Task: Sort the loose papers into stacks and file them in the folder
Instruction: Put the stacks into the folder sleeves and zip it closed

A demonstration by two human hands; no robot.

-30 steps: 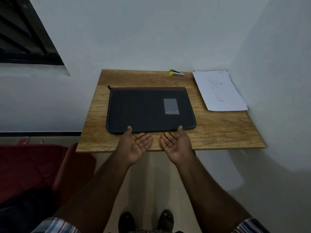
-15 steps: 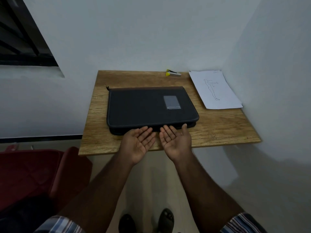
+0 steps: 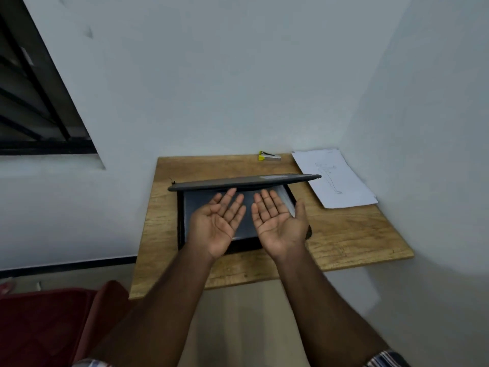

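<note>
On wooden table (image 3: 344,242), folder (image 3: 243,180), white walls (image 3: 238,75)

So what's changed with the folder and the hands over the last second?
The folder has gone from lying shut to having its cover lifted on the fingertips of the left hand and right hand, both palm-up and open. The hands moved from its near edge up and forward. Papers and stapler have not moved on the table.

Left hand (image 3: 217,225), right hand (image 3: 279,223) palms-up, flat
</note>
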